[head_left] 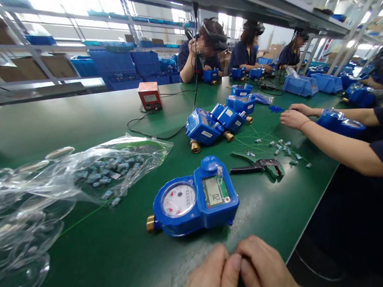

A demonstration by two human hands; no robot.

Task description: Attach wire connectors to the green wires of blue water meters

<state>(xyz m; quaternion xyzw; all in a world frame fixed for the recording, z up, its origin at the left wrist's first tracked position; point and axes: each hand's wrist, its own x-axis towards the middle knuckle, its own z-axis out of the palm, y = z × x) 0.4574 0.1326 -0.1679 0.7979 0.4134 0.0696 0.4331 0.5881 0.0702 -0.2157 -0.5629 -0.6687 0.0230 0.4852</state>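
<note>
At the bottom of the view, my left hand (208, 284) and my right hand (266, 272) meet over the green table. The fingers of both are closed and pressed together at the tips; whatever they hold, if anything, is hidden. Just beyond them lies a blue water meter (196, 218) with a round dial, a small lit display and a brass end, touched by neither hand. Green-and-black hand pliers (262, 165) lie behind it to the right. Small grey-blue seal tags (281, 146) with thin green wires are scattered near the pliers.
Left are a clear bag (108, 169) of small tags and several clear round covers (20, 282). More blue meters (203, 127) cluster behind, near a red box (149, 96) with a cable. A co-worker's hands (296, 117) rest at the right; other people work farther back.
</note>
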